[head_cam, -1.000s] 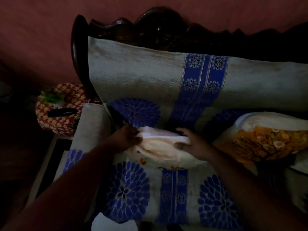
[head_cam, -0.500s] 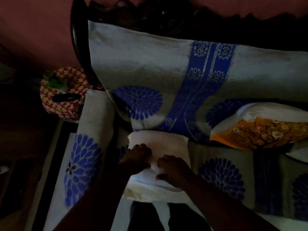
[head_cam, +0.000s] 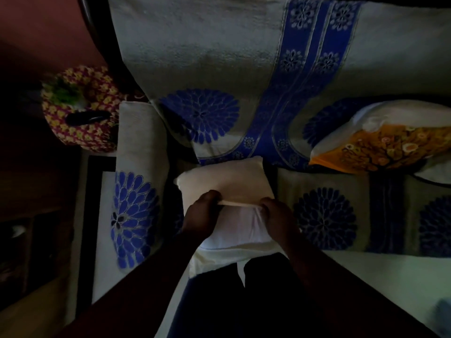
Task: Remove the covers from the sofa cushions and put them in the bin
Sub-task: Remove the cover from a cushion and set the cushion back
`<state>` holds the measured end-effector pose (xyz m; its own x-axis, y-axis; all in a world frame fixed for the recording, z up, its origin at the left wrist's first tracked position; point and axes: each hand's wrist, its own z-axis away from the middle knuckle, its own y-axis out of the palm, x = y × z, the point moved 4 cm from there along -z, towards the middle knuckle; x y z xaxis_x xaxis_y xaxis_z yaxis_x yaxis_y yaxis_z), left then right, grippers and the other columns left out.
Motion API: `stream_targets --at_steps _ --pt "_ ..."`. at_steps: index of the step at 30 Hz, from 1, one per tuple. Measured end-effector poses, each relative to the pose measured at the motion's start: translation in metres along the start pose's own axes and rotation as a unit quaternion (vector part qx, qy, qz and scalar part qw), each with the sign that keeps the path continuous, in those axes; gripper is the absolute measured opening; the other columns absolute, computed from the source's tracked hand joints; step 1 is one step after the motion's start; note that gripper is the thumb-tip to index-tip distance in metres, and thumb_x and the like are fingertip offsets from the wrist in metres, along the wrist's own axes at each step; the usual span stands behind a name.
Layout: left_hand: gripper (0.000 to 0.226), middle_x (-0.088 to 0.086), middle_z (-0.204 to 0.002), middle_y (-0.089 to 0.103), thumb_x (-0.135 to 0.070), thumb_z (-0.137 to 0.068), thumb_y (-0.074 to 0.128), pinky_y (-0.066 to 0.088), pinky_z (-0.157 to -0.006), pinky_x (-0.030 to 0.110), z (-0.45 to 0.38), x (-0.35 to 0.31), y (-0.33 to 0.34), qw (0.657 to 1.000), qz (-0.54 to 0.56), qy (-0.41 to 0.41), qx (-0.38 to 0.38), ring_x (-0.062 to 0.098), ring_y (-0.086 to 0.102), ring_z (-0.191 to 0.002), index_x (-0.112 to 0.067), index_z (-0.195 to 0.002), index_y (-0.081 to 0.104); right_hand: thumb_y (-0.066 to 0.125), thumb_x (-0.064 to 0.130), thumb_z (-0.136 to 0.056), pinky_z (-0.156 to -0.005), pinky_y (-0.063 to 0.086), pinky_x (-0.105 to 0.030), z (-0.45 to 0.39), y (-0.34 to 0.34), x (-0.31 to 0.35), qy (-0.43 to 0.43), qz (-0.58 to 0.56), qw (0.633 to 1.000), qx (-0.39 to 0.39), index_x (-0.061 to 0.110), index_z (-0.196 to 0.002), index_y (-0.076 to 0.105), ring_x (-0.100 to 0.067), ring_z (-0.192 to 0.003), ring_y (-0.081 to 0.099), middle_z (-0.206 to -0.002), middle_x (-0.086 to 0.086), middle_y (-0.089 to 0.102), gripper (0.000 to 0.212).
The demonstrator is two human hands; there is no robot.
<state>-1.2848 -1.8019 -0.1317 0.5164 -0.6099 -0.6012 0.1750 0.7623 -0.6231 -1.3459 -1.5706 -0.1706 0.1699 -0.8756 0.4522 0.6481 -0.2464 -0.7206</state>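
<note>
Writing or labels we cannot find anywhere; the light is dim and nothing readable shows on any fabric.

We see a sofa seat (head_cam: 324, 215) draped in a grey-white throw printed with big blue round flowers, and the same cloth runs up the backrest (head_cam: 219, 57) with a blue floral band down its middle. The left armrest (head_cam: 139, 191) wears the same cloth with one blue flower on it. Behind the backrest stands a reddish wall (head_cam: 36, 32), and a dark curved wooden frame edges the sofa's upper left.

A white cushion (head_cam: 224, 176) lies on the seat at its front edge, just beside the armrest. Its cover (head_cam: 239, 230) is bunched across the near half, with the loose end hanging over the seat edge. Our left hand (head_cam: 200, 218) and right hand (head_cam: 280, 215) both sit on it; the grip of each is curled and pinching a stretched fold of the cover between them.

An orange patterned cushion (head_cam: 390, 145) leans at the right against the backrest, well apart from the white one. Left of the sofa, beyond the armrest, sits a woven red-and-yellow basket (head_cam: 83, 111) with a dark handle and something green inside.
</note>
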Motion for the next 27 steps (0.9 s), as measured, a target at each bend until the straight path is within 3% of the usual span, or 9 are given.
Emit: stream_targets --at_steps 4,7,9,13,15,18,22,24,27 --pt "0.034 0.010 -0.115 0.072 -0.031 -0.100 0.053 0.051 -0.084 0.037 0.019 -0.003 -0.003 0.999 -0.024 -0.017 -0.026 0.033 0.067 -0.104 -0.019 -0.131 0.062 0.032 0.041 -0.104 -0.068 0.047 -0.039 0.005 -0.026 0.009 -0.033 -0.090 0.995 0.032 0.016 -0.099 0.059 -0.027 -0.077 0.059 -0.088 -0.005 0.062 0.037" --pt "0.029 0.006 -0.106 0.072 -0.044 -0.101 0.048 0.050 -0.079 0.038 0.033 0.001 0.014 0.990 -0.122 -0.013 0.071 0.033 0.067 -0.098 -0.028 -0.121 0.061 0.026 0.053 -0.102 -0.061 0.042 -0.037 0.036 -0.026 0.003 -0.046 -0.050 0.998 0.003 0.014 -0.098 0.055 -0.026 -0.070 0.059 -0.080 -0.006 0.061 0.049" --pt "0.033 0.005 -0.101 0.067 -0.050 -0.098 0.042 0.050 -0.076 0.042 0.051 0.009 0.033 0.969 -0.217 0.036 0.114 0.034 0.065 -0.093 -0.024 -0.107 0.061 0.023 0.073 -0.095 -0.064 0.041 -0.035 0.057 -0.012 -0.012 -0.056 0.003 0.997 0.056 0.017 -0.097 0.055 -0.025 -0.078 0.061 -0.084 -0.001 0.061 0.064" --pt "0.059 -0.006 -0.140 0.042 -0.062 -0.088 0.054 0.041 -0.100 0.046 0.087 0.036 0.073 0.969 -0.127 -0.017 0.213 0.024 0.043 -0.132 -0.030 -0.137 0.046 0.033 0.084 -0.084 -0.073 0.048 -0.035 0.064 0.008 -0.042 -0.060 0.079 0.989 0.108 0.023 -0.109 0.063 -0.026 -0.095 0.063 -0.101 -0.001 0.067 0.072" --pt "0.081 -0.007 -0.152 0.034 -0.062 -0.082 0.066 0.035 -0.110 0.049 0.080 0.039 0.073 0.975 -0.087 -0.068 0.191 0.021 0.032 -0.140 -0.033 -0.150 0.032 0.038 0.076 -0.088 -0.078 0.053 -0.038 0.055 0.007 -0.043 -0.088 0.097 0.982 0.133 0.021 -0.110 0.067 -0.030 -0.098 0.064 -0.102 -0.004 0.068 0.066" --pt "0.050 -0.004 -0.139 0.053 -0.055 -0.090 0.060 0.041 -0.102 0.042 0.066 0.031 0.073 0.952 -0.213 -0.041 0.215 0.025 0.049 -0.128 -0.029 -0.133 0.051 0.054 0.047 -0.096 -0.087 0.053 -0.040 0.051 0.001 -0.042 -0.138 0.134 0.964 0.185 0.018 -0.112 0.071 -0.032 -0.103 0.063 -0.107 -0.008 0.069 0.036" --pt "0.019 0.005 -0.116 0.067 -0.029 -0.095 0.051 0.050 -0.084 0.037 0.073 0.009 0.085 0.933 -0.300 -0.022 0.196 0.031 0.065 -0.107 -0.022 -0.112 0.058 0.048 0.046 -0.080 -0.051 0.051 -0.026 0.070 -0.005 -0.062 -0.176 0.143 0.968 0.108 0.024 -0.067 0.071 -0.022 -0.059 0.067 -0.065 0.002 0.066 0.035" --pt "0.019 0.005 -0.112 0.069 -0.034 -0.096 0.051 0.053 -0.082 0.039 0.073 0.009 0.095 0.939 -0.295 -0.038 0.174 0.031 0.067 -0.102 -0.022 -0.108 0.058 0.047 0.053 -0.085 -0.057 0.051 -0.028 0.073 0.001 -0.068 -0.130 0.194 0.965 0.121 0.026 -0.072 0.071 -0.023 -0.068 0.068 -0.070 0.003 0.068 0.039" --pt "0.044 0.004 -0.106 0.068 -0.063 -0.092 0.053 0.053 -0.080 0.038 0.058 0.014 0.102 0.955 -0.248 -0.067 0.150 0.030 0.067 -0.099 -0.021 -0.105 0.059 0.050 0.049 -0.091 -0.084 0.048 -0.046 0.058 0.001 -0.055 -0.041 0.287 0.952 0.098 0.024 -0.105 0.066 -0.032 -0.104 0.058 -0.105 -0.005 0.064 0.033"
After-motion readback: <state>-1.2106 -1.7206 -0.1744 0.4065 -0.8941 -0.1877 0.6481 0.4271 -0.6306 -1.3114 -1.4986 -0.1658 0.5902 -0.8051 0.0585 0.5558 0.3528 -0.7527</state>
